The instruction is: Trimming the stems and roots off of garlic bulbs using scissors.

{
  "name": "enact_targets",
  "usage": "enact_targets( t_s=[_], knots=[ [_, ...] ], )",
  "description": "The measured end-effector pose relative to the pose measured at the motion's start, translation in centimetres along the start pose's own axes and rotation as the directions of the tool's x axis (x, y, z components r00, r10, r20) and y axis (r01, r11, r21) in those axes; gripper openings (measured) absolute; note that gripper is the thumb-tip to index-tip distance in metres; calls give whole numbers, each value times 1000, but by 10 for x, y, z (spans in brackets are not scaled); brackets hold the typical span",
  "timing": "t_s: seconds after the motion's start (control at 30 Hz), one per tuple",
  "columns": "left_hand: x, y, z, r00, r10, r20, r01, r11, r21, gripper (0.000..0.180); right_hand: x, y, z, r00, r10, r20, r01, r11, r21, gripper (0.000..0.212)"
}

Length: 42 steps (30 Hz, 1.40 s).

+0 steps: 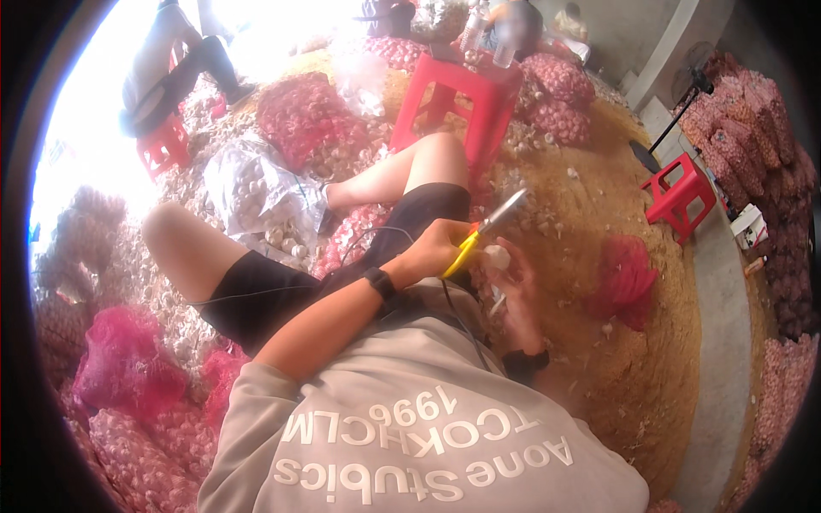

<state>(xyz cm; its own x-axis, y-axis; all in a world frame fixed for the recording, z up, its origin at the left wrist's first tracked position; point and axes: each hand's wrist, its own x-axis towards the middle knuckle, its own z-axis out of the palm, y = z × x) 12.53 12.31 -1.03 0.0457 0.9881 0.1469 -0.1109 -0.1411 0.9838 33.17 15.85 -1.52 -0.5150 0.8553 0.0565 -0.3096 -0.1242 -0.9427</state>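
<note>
Yellow-handled scissors [463, 255] are gripped in my left hand [430, 253], their metal blades pointing up and to the right. Just right of them, my right hand [518, 295] holds a whitish garlic bulb [497, 256] between its fingers. The bulb is close to the scissors' handles; whether they touch I cannot tell. Below it, a thin pale piece, perhaps the stem, shows by the right palm. Both hands are in front of my chest, above my right thigh.
Loose garlic [184, 274] covers the floor around my legs, with a white plastic sack [248, 184] between them. A red stool [466, 77] stands ahead, another red stool [682, 198] at right near a fan [697, 73]. Stacked garlic sacks [744, 120] line the right. Other people sit farther off.
</note>
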Motion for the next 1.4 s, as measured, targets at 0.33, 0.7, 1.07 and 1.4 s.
enact_targets(
  t_s=[0.33, 0.7, 1.07, 1.4],
  knots=[
    [2, -6, -1, 998, -15, 56, 18, 998, -61, 23, -2, -6, -10, 989, 45, 140, -67, 985, 162, 60],
    [-1, 5, 2, 997, -64, 52, 61, 997, 57, 24, 3, -1, -13, 999, 46, 20, -48, 993, 111, 52],
    [3, -7, -4, 997, -80, -1, 80, 995, 55, 30, 1, 3, 2, 996, -73, 52, 77, 993, -85, 50],
    [-3, 0, -8, 992, -126, -6, 126, 989, -77, 19, 5, 12, -1, 996, -85, 20, 84, 996, 37, 48]
  ],
)
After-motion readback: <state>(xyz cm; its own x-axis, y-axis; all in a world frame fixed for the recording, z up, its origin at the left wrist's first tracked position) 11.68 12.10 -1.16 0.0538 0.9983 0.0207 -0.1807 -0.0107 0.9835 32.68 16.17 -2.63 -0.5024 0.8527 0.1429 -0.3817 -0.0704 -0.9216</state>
